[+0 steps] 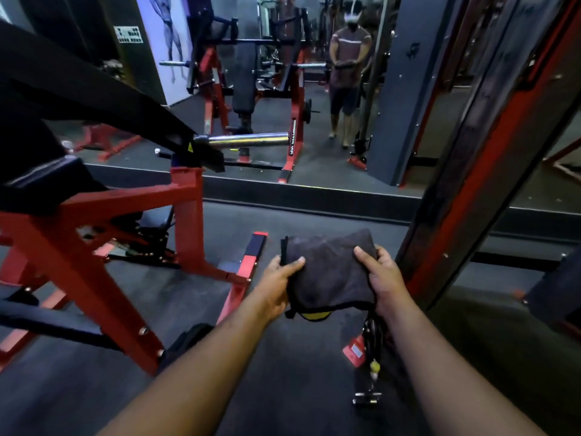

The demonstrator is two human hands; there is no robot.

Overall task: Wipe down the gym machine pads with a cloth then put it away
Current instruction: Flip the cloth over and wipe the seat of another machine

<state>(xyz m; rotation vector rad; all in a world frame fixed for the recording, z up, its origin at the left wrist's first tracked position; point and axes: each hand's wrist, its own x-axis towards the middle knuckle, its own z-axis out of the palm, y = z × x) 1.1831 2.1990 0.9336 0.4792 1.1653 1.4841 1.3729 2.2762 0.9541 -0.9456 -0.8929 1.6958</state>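
A dark grey folded cloth (330, 272) with a black and yellow edge is held flat in front of me, above the floor. My left hand (276, 284) grips its left side, thumb on top. My right hand (385, 278) grips its right side the same way. A red and black gym machine (103, 221) stands at my left, with a black pad (41, 177) at its upper left and another black pad (41, 319) lower down.
A wall mirror (314, 89) ahead reflects the machine and a person holding the cloth. A red and black upright column (490, 152) rises at the right, with a cable handle (371, 366) hanging near its foot. Dark rubber floor (283, 372) lies below my arms.
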